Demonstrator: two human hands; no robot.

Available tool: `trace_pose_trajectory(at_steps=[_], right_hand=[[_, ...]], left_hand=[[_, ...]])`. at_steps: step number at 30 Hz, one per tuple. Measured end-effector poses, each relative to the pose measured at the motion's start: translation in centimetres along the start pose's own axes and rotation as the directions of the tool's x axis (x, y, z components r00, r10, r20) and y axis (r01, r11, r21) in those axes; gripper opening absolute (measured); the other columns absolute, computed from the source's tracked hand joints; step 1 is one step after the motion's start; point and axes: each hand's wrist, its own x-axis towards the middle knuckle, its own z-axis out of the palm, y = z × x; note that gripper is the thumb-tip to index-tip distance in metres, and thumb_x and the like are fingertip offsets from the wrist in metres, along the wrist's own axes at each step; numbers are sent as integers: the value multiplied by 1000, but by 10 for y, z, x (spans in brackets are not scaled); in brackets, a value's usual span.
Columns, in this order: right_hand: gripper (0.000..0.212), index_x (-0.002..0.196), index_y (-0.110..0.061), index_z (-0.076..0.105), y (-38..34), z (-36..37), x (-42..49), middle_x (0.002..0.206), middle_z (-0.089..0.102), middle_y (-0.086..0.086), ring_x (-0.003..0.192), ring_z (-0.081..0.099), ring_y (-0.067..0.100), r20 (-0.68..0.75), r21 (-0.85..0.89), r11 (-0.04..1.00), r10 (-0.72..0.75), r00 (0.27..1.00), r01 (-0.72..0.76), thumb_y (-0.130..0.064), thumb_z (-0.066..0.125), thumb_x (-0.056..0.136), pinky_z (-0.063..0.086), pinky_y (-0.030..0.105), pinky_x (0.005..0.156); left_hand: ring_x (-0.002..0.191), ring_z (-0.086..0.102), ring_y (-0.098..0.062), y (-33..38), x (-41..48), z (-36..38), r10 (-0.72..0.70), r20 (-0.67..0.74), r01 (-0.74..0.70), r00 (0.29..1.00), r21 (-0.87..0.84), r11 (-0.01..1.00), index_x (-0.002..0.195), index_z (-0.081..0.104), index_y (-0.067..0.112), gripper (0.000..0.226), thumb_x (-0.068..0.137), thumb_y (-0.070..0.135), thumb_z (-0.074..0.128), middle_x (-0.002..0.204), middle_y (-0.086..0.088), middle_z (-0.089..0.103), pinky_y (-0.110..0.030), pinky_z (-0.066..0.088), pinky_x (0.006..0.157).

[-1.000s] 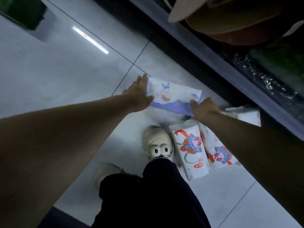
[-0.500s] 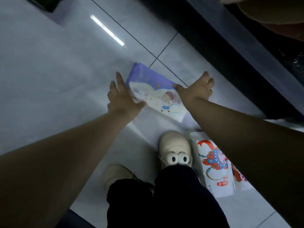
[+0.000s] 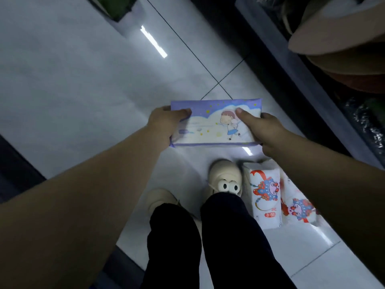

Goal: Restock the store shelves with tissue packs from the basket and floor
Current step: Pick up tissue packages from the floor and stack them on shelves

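Counting packs: three tissue packs in view: one purple pack (image 3: 214, 124), first red-and-white pack (image 3: 265, 197), second red-and-white pack (image 3: 298, 205).
purple pack: held between both hands above the floor (image 3: 83, 90), long side level, cartoon print facing the camera.
left hand (image 3: 164, 124): grips the pack's left end, thumb on the printed face, fingers curled round behind.
right hand (image 3: 260, 128): grips the right end, thumb pressed on the print, fingers wrapped round the far edge.
floor packs: two, lying side by side on white tile just right of the right shoe (image 3: 226, 176); the right forearm covers part of the second.
shoes: two, cream; right shoe has two googly eyes, left shoe (image 3: 160, 199) is half hidden by dark trouser legs (image 3: 229, 236).
shelf edge (image 3: 291, 65): runs along the right side; tan items (image 3: 333, 34) on it, too blurred to identify.
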Motion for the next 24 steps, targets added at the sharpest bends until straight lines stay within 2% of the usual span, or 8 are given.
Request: trace_pose_trajectory(at_steps=[3, 4, 7, 10, 14, 18, 21, 24], right_hand=[[29, 94, -17, 65, -40, 5, -73, 92, 73, 0, 77, 72, 14, -1, 39, 998, -42, 999, 42, -42, 76, 81, 57, 21, 61], [35, 101, -15, 67, -55, 9, -98, 95, 75, 2, 79, 73, 17, 17, 53, 997, -56, 998, 55, -42, 76, 81, 59, 25, 65], [40, 110, -13, 68, -105, 19, -174, 96, 76, 4, 84, 74, 20, 48, 84, 988, -137, 989, 132, -40, 76, 81, 60, 33, 76], [25, 101, -18, 67, -163, 32, -255, 94, 76, 1, 81, 74, 15, 102, 107, 970, -229, 968, 219, -37, 72, 86, 60, 27, 71], [30, 111, -14, 65, -233, 50, -363, 100, 76, 4, 90, 74, 20, 215, 134, 935, -352, 911, 330, -34, 69, 89, 58, 40, 85], [35, 123, -9, 61, -295, 71, -468, 108, 74, 9, 99, 71, 26, 364, 145, 875, -482, 797, 463, -25, 65, 92, 57, 41, 86], [22, 112, -14, 65, -336, 87, -539, 103, 75, 4, 97, 72, 24, 427, 145, 808, -571, 701, 570, -21, 66, 91, 56, 38, 86], [16, 108, -14, 65, -376, 101, -599, 98, 76, 1, 89, 73, 17, 504, 155, 739, -630, 591, 655, -18, 64, 92, 58, 28, 74]], left_hand=[[90, 67, -31, 30, -65, -30, 80, 72, -76, 994, -60, 995, 120, 60, 2, 50, 79, 29, 72, 108, -19, 70, -41, 55, 81], [92, 65, -29, 41, -90, -42, 94, 54, -90, 994, -76, 993, 129, 54, 7, 55, 82, 30, 72, 112, -15, 68, -43, 53, 85], [81, 63, -8, 82, -166, -78, 113, 40, -111, 993, -48, 993, 135, 42, 33, 49, 91, 35, 64, 107, 9, 64, -27, 46, 63], [91, 59, 0, 126, -245, -119, 200, -12, -201, 980, -22, 979, 134, 37, 47, 60, 83, 43, 68, 116, 21, 60, -26, 42, 66], [95, 61, 8, 184, -347, -171, 399, -157, -415, 903, -89, 905, 145, 34, 32, 62, 92, 22, 65, 117, 23, 59, -14, 48, 77], [117, 62, -15, 238, -442, -230, 487, -213, -524, 847, -189, 830, 148, 32, 33, 86, 72, 30, 72, 132, 7, 61, -40, 49, 100], [120, 60, -20, 274, -512, -265, 573, -280, -630, 770, -190, 753, 149, 31, 31, 101, 60, 33, 77, 138, 1, 57, -41, 48, 100], [128, 53, -20, 302, -574, -288, 606, -416, -707, 678, -141, 693, 153, 20, 23, 113, 57, 38, 77, 147, 0, 46, -43, 44, 107]])
